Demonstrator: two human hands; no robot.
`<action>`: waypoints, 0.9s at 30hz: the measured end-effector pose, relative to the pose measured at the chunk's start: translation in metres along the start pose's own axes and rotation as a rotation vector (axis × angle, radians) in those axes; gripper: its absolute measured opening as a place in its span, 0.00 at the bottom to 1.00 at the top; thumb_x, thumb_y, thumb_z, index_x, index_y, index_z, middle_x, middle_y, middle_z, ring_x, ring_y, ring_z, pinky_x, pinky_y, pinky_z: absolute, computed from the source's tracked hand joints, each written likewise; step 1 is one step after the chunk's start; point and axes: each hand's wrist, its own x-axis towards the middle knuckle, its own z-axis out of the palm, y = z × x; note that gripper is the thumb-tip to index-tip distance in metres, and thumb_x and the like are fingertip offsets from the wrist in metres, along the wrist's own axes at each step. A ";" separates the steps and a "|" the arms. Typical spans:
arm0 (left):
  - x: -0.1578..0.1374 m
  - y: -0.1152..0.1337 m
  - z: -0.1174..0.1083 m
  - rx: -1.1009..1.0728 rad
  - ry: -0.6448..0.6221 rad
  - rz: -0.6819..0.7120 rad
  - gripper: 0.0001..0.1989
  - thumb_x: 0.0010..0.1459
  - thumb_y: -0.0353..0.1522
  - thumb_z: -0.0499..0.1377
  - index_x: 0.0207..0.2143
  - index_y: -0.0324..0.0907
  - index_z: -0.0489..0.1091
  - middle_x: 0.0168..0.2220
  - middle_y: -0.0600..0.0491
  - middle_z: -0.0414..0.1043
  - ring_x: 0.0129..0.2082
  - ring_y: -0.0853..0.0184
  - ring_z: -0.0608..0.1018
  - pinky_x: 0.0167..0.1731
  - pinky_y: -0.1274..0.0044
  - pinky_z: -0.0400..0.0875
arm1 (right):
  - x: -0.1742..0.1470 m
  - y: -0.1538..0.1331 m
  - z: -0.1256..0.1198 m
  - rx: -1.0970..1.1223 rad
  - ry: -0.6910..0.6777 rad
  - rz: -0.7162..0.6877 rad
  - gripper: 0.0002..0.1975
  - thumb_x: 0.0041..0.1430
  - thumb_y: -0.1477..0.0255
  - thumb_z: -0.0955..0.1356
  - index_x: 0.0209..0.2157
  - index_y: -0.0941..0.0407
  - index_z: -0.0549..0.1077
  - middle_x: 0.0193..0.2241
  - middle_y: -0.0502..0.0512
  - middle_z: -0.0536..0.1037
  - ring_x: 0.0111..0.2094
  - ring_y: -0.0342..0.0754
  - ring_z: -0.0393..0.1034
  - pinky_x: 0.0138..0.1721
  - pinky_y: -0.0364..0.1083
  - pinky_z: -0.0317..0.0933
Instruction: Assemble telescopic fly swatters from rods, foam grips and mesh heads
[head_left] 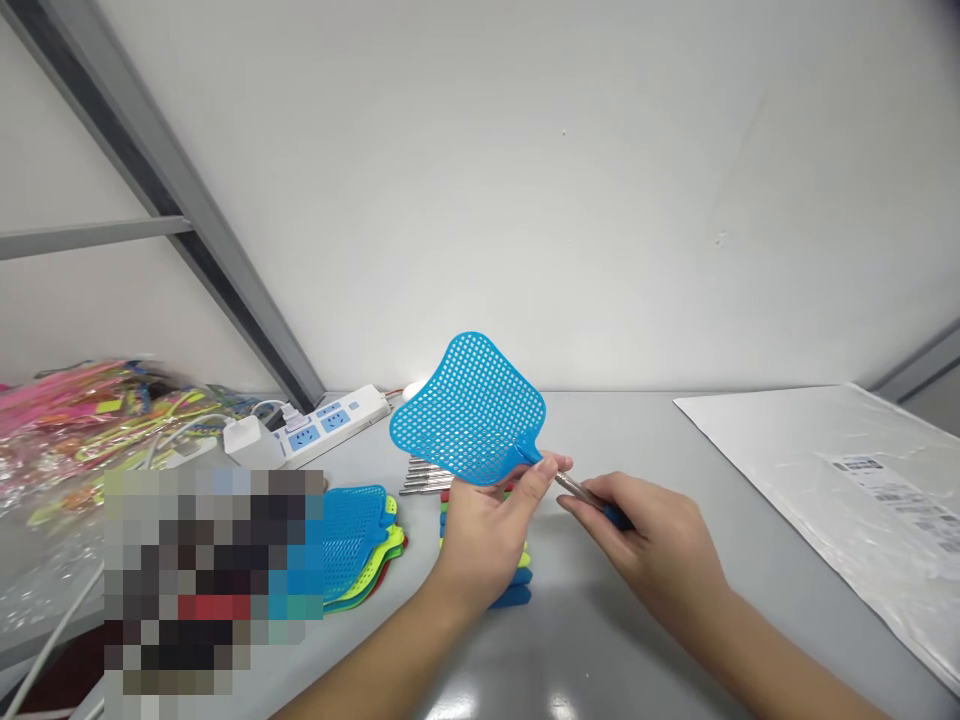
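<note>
My left hand (491, 535) grips a blue fly swatter head (476, 410) near its neck, with the perforated paddle raised and tilted over the table. My right hand (652, 525) is closed around the metal rod (574, 487) of the swatter, and a blue grip end shows between its fingers. The rod runs up to the head's neck; whether it is fully seated there I cannot tell. Beneath my left hand lies a row of coloured handles (514, 590), partly hidden. Several metal rods (429, 475) lie behind the paddle.
A stack of swatter heads (352, 540) in blue, yellow, green and red lies at left, beside a pixelated patch. Behind are a white power strip (334, 425) and plastic-bagged items (105, 410). A white package (840, 490) covers the table's right side.
</note>
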 end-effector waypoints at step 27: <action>0.011 0.000 -0.018 0.125 0.049 0.003 0.14 0.61 0.42 0.59 0.33 0.42 0.79 0.35 0.52 0.79 0.37 0.65 0.78 0.39 0.77 0.72 | 0.013 -0.013 -0.014 0.469 -0.459 0.345 0.18 0.68 0.58 0.59 0.32 0.53 0.71 0.24 0.48 0.69 0.27 0.43 0.63 0.28 0.42 0.57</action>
